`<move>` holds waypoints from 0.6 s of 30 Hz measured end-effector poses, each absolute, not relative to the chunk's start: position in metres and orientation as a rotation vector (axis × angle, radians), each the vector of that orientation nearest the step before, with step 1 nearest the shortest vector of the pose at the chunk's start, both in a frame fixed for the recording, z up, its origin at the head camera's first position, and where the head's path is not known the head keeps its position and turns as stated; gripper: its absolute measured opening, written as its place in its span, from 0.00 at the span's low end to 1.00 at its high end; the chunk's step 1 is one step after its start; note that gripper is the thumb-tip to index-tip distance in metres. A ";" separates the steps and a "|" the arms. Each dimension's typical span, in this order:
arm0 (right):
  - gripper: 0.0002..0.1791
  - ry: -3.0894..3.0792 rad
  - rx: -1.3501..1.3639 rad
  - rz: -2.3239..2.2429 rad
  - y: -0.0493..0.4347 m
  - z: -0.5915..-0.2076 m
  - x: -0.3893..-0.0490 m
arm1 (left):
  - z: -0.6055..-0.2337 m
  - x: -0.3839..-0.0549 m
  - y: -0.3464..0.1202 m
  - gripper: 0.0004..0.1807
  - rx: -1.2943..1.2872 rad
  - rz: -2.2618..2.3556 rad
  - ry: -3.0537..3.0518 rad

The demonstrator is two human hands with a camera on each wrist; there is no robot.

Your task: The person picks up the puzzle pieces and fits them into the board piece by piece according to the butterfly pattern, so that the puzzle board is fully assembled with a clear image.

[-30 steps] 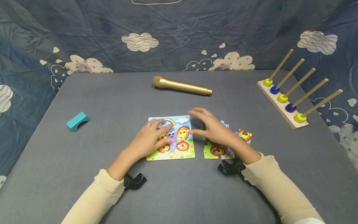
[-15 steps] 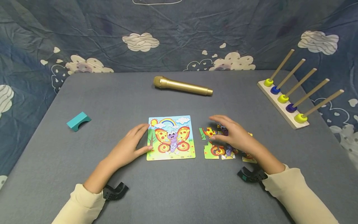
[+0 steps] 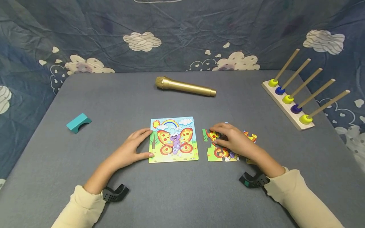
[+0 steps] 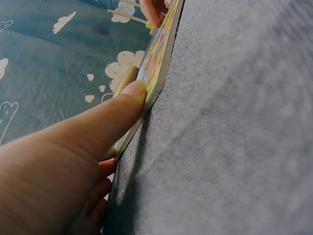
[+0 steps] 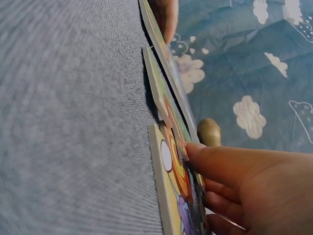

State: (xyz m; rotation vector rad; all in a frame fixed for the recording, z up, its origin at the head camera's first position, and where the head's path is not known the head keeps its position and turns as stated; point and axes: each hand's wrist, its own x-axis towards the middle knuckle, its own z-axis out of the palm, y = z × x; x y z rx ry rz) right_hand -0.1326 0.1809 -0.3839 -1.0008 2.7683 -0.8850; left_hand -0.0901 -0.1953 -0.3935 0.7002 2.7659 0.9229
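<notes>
A square butterfly puzzle board [image 3: 175, 152] with a sun and a rainbow lies flat on the table. My left hand [image 3: 128, 150] rests at its left side, with thumb and fingertips on the edge and the fingers fairly straight. In the left wrist view the thumb [image 4: 117, 105] lies on the board's rim. Right of the board is a group of loose jigsaw pieces [image 3: 215, 155] with butterfly parts. My right hand [image 3: 233, 139] pinches a red and yellow wing piece [image 3: 213, 135] at the group's upper left, between thumb and fingertips. The hand covers several pieces behind it.
A gold microphone [image 3: 186, 87] lies behind the board. A teal arch block [image 3: 79, 123] sits on the left. At the back right stands a wooden peg rack [image 3: 288, 106] with yellow and blue beads. Patterned cloth [image 3: 171, 19] hangs behind the table [image 3: 171, 196].
My left hand has drawn back from over the board to its left edge. My right hand moved right, then came down onto the loose pieces and took hold of the wing piece.
</notes>
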 end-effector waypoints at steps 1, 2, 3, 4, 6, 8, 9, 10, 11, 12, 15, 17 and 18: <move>0.24 2.778 -0.997 -0.885 0.180 -0.384 -0.132 | -0.393 -0.090 -0.195 0.45 0.701 0.915 2.770; 0.23 2.785 -0.993 -0.884 0.179 -0.383 -0.132 | -0.393 -0.090 -0.195 0.45 0.703 0.906 2.776; 0.23 2.792 -0.988 -0.890 0.178 -0.382 -0.131 | -0.393 -0.090 -0.196 0.45 0.708 0.899 2.782; 0.23 2.799 -0.985 -0.900 0.177 -0.381 -0.131 | -0.394 -0.090 -0.195 0.45 0.711 0.891 2.790; 0.23 2.805 -0.994 -0.930 0.173 -0.377 -0.129 | -0.394 -0.090 -0.194 0.45 0.718 0.883 2.808; 0.23 2.801 -1.024 -0.964 0.168 -0.371 -0.128 | -0.395 -0.089 -0.192 0.45 0.730 0.873 2.825; 0.23 2.800 -1.042 -0.981 0.164 -0.368 -0.127 | -0.395 -0.089 -0.191 0.45 0.736 0.865 2.835; 0.22 2.799 -1.065 -0.992 0.160 -0.366 -0.126 | -0.395 -0.089 -0.190 0.45 0.741 0.857 2.843; 0.22 2.792 -1.091 -1.010 0.156 -0.364 -0.125 | -0.395 -0.089 -0.189 0.45 0.748 0.849 2.852; 0.22 2.788 -1.120 -1.025 0.151 -0.362 -0.124 | -0.396 -0.089 -0.188 0.45 0.754 0.842 2.860; 0.21 2.761 -1.207 -1.086 0.135 -0.358 -0.121 | -0.396 -0.088 -0.186 0.44 0.764 0.833 2.879; 0.21 2.742 -1.270 -1.125 0.123 -0.358 -0.119 | -0.397 -0.088 -0.185 0.44 0.768 0.834 2.888; 0.21 2.734 -1.297 -1.133 0.117 -0.358 -0.118 | -0.397 -0.087 -0.185 0.43 0.771 0.837 2.890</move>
